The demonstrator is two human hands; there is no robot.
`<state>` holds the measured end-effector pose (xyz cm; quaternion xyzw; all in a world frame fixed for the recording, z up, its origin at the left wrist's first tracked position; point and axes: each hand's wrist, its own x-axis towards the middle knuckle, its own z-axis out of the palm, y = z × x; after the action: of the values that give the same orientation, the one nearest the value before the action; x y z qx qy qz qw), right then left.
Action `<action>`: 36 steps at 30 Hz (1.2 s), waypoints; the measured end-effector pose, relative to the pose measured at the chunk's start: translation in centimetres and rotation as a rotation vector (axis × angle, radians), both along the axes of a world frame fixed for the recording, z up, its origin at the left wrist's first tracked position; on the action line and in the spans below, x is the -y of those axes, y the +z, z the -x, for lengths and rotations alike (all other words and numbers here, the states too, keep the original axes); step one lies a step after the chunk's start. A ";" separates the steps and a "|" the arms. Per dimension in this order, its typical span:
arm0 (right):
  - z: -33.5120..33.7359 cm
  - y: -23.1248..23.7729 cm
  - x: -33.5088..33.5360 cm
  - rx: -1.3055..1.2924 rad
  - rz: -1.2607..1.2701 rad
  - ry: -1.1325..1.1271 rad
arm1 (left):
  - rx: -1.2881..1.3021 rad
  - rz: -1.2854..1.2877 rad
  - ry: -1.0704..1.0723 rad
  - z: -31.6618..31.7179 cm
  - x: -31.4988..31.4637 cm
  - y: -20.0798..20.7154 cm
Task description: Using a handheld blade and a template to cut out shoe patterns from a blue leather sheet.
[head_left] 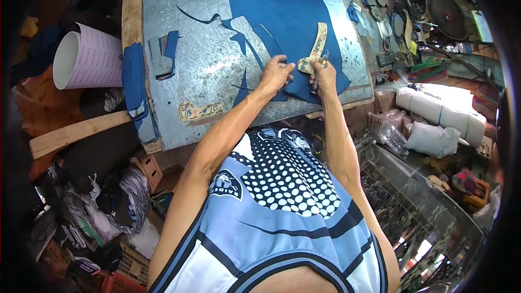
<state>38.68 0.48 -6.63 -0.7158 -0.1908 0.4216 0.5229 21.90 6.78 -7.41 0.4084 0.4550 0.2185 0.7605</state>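
A large blue sheet [274,0], like leather or cloth, covers the far right of a scuffed metal plate [201,81]. On its near part lies a yellowish, hook-shaped pattern piece [319,38] with dark markings. My right hand [324,76] is closed at the pattern's lower end, round a slim, knife-like tool whose tip shows above the fingers. Just left of the pattern, my left hand [277,75] is over the sheet's cut edge with its fingers curled; what they hold, if anything, is hidden. Thin blue offcuts [239,43] lie left of the sheet.
Stacked blue pieces [137,84] lie along the table's left edge, near a white roll [87,59]. A second yellowish pattern [201,110] rests at the near left. Blue-handled scissors [353,12] lie at the right; a fan [446,13] stands beyond.
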 end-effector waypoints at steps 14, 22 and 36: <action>0.2 -0.6 -0.2 0.104 0.143 0.038 | -0.853 -1.581 -0.894 6.8 -9.5 4.4; -2.2 -1.6 0.5 -0.005 0.035 0.069 | -1.185 -1.524 -0.745 23.0 -15.3 18.0; -1.1 -1.1 -0.9 -0.012 0.060 0.064 | -1.526 -1.193 -1.347 34.7 -16.9 9.0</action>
<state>39.77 1.36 -7.74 -0.7222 -0.1978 0.4480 0.4885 -12.83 23.66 1.59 0.8820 0.3107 -0.3495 -0.0577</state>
